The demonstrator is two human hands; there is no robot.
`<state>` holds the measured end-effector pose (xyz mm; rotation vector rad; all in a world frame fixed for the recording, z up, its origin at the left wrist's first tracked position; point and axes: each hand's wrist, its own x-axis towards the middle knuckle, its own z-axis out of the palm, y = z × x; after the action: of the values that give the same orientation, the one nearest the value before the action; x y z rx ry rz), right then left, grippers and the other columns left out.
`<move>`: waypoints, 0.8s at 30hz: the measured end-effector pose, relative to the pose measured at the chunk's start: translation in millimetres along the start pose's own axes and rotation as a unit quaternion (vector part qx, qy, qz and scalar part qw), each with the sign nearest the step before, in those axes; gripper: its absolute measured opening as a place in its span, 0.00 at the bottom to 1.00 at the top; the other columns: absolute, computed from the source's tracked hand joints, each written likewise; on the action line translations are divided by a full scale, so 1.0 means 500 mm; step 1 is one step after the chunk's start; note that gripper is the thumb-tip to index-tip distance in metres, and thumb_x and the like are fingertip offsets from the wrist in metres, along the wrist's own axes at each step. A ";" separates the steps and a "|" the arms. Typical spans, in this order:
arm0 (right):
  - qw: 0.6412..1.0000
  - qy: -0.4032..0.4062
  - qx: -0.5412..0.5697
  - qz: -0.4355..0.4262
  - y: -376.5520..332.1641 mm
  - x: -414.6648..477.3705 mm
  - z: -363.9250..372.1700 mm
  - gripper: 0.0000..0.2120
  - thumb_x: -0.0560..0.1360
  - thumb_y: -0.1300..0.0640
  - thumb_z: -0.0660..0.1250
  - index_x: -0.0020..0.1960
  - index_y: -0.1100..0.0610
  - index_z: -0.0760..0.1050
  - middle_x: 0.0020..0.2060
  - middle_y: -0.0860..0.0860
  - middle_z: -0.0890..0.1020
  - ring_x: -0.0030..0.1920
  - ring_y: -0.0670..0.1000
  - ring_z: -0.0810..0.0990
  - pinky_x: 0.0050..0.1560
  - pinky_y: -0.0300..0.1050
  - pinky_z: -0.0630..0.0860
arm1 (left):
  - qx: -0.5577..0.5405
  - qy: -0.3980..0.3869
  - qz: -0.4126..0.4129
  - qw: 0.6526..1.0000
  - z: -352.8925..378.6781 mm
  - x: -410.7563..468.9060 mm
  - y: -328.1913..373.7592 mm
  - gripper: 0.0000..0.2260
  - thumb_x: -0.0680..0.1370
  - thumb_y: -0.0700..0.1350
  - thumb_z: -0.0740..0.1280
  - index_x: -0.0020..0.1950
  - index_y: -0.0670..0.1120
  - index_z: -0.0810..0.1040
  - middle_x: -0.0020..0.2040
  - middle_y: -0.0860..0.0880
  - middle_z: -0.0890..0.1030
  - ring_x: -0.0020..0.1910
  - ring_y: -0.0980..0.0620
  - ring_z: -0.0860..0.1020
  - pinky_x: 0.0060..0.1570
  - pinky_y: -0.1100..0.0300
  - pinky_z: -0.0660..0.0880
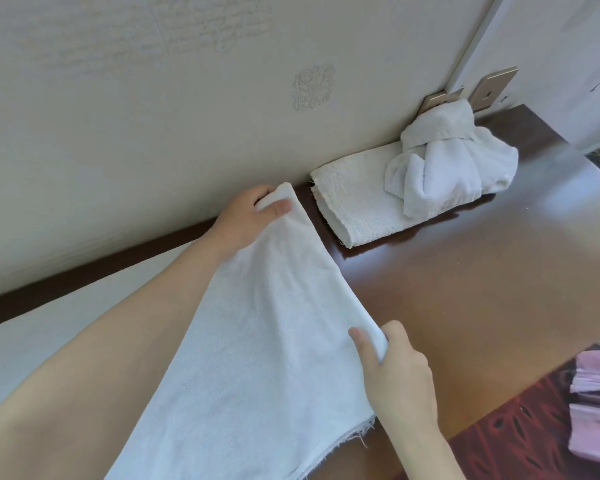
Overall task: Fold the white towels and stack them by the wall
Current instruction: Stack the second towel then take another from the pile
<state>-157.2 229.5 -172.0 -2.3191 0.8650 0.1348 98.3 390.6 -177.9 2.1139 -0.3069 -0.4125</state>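
White towel [257, 341] in both hands' grip, folded towel [354, 202] beyond.

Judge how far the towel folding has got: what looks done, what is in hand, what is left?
Done: a folded white terry towel lies on the brown wooden table against the wall. In hand: the left hand and right hand each pinch an end of a spread white towel. Left: the crumpled white towel heaped on the folded one.

Item count: white towels 3; hands 2; wall plates 2; pink bundles 2; table 1
Towels: one held towel [257, 341]; one folded towel [354, 206], its layers not countable; one crumpled towel [447, 164]; left hand [243, 216]; right hand [395, 379]; near wall plate [437, 98]; far wall plate [492, 86]; upper pink bundle [596, 375]; lower pink bundle [593, 434], both cut off by the frame edge; table [465, 271]
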 end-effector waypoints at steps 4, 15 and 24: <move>0.996 0.028 -0.089 -0.004 0.020 0.005 0.008 0.23 0.74 0.29 0.51 0.49 0.50 0.61 0.30 0.47 0.75 0.33 0.55 0.76 0.37 0.49 0.72 | 0.037 0.017 0.048 0.998 0.005 0.000 -0.018 0.04 0.81 0.48 0.66 0.54 0.52 0.80 0.40 0.60 0.78 0.40 0.71 0.74 0.41 0.77 0.66; 0.991 0.053 -0.121 -0.023 0.016 -0.004 0.036 0.25 0.73 0.29 0.46 0.46 0.51 0.59 0.31 0.45 0.73 0.30 0.53 0.71 0.36 0.48 0.68 | 0.141 0.066 0.078 0.985 0.051 0.009 -0.028 0.13 0.83 0.40 0.56 0.64 0.50 0.75 0.59 0.52 0.79 0.58 0.51 0.75 0.56 0.57 0.70; 0.982 0.137 -0.075 -0.107 0.051 -0.003 0.035 0.23 0.71 0.33 0.64 0.45 0.53 0.66 0.19 0.44 0.67 0.18 0.54 0.69 0.22 0.42 0.67 | 0.270 0.182 0.061 0.944 0.050 0.001 -0.024 0.14 0.85 0.52 0.53 0.58 0.42 0.70 0.40 0.48 0.75 0.40 0.38 0.77 0.38 0.52 0.65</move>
<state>-171.9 226.4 -198.9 -2.5960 0.7499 -0.2227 89.2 378.2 -200.8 2.6303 -0.3590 0.1636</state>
